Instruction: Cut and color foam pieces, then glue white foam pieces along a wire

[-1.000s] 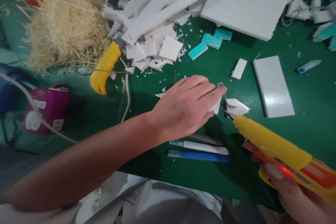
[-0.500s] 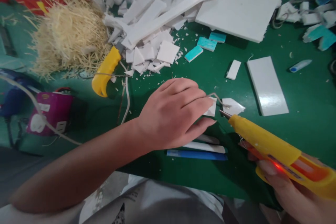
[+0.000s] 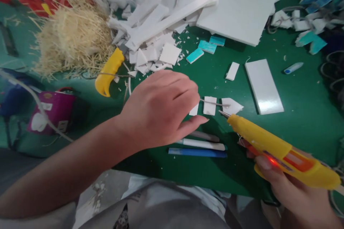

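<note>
My left hand (image 3: 161, 107) hovers over the green mat (image 3: 309, 114), fingers pinched on a thin grey wire (image 3: 215, 103). The wire runs right across a small white foam square (image 3: 209, 106) to a white triangular foam piece (image 3: 232, 106). A smaller white chip (image 3: 194, 109) lies by my fingertips. My right hand (image 3: 292, 193) grips a yellow glue gun (image 3: 279, 150) with a red light lit. Its nozzle points at the gap between the square and the triangle, just short of them.
On the mat lie a white rectangular board (image 3: 263, 86), a white strip (image 3: 232, 71), teal blocks (image 3: 204, 47), a heap of foam scraps (image 3: 153, 43), a straw pile (image 3: 72, 39), a yellow-handled knife (image 3: 109, 71), a purple box (image 3: 51, 111) and a blue strip (image 3: 197, 152).
My left hand has drawn back to the left, off the white square, which now lies uncovered on the mat. The wire stretches out from my fingers. The glue gun has shifted slightly left.
</note>
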A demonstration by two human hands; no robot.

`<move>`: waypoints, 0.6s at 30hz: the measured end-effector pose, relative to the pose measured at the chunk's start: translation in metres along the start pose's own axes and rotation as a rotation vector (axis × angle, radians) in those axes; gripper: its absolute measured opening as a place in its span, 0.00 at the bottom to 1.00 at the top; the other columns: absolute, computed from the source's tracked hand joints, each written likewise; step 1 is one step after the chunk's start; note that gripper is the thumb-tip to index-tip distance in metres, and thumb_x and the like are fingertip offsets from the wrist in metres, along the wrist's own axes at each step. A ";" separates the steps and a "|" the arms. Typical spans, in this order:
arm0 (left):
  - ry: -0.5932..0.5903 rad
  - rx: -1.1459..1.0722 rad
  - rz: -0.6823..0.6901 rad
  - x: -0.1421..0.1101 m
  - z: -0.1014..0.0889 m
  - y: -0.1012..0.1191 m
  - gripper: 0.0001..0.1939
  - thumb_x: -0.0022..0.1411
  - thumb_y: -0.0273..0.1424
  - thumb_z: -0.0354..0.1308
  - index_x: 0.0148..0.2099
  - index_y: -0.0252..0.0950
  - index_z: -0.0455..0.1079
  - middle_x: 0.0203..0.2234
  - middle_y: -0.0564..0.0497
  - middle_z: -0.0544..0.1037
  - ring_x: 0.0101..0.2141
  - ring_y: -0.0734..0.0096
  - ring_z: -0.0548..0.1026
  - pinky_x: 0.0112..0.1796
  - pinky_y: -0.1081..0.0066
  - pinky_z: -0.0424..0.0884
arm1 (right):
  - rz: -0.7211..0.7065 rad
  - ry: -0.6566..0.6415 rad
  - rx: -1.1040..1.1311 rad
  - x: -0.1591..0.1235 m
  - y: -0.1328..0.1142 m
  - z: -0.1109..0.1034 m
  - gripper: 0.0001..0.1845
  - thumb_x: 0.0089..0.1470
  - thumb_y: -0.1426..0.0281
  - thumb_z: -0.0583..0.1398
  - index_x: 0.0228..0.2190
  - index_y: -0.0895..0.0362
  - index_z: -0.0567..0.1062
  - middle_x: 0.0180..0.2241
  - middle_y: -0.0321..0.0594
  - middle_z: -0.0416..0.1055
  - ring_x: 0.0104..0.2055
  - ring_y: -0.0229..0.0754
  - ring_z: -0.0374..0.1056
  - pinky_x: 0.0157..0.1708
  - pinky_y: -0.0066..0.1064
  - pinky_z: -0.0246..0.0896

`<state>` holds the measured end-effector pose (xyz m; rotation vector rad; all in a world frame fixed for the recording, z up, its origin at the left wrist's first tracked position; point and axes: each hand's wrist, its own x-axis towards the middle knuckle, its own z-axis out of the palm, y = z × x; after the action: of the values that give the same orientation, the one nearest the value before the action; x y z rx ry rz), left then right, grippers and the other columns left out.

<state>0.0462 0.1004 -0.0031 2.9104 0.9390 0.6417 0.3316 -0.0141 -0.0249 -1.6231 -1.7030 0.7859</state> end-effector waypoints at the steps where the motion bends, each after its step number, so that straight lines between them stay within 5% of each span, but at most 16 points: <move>1: -0.020 -0.008 -0.023 0.002 -0.002 0.000 0.13 0.76 0.39 0.59 0.48 0.35 0.76 0.46 0.43 0.85 0.47 0.53 0.84 0.47 0.56 0.80 | -0.028 -0.023 0.008 0.001 0.003 -0.001 0.16 0.67 0.52 0.63 0.33 0.47 0.83 0.29 0.38 0.82 0.27 0.45 0.79 0.25 0.31 0.74; 7: -0.215 -0.086 -0.045 0.026 0.003 0.004 0.32 0.71 0.38 0.63 0.73 0.39 0.62 0.55 0.44 0.81 0.56 0.50 0.81 0.55 0.55 0.76 | -0.106 -0.093 0.023 0.005 0.008 -0.004 0.17 0.68 0.52 0.63 0.37 0.49 0.85 0.32 0.39 0.84 0.29 0.42 0.81 0.29 0.27 0.78; 12: -0.309 -0.155 -0.011 0.048 0.026 0.011 0.45 0.66 0.35 0.70 0.77 0.35 0.53 0.58 0.42 0.80 0.58 0.53 0.78 0.58 0.58 0.73 | 0.046 0.059 0.022 -0.004 0.004 0.002 0.26 0.66 0.43 0.61 0.35 0.51 0.86 0.33 0.42 0.85 0.33 0.44 0.82 0.34 0.30 0.79; 18: -0.255 -0.201 -0.019 0.051 0.043 0.017 0.44 0.67 0.30 0.68 0.77 0.34 0.50 0.55 0.42 0.81 0.54 0.56 0.79 0.55 0.60 0.72 | -0.072 -0.020 -0.001 -0.001 0.015 -0.006 0.20 0.66 0.49 0.64 0.38 0.49 0.88 0.33 0.41 0.86 0.31 0.45 0.83 0.32 0.29 0.81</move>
<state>0.1099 0.1205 -0.0208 2.7175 0.8190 0.3297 0.3457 -0.0145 -0.0334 -1.5503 -1.7663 0.7686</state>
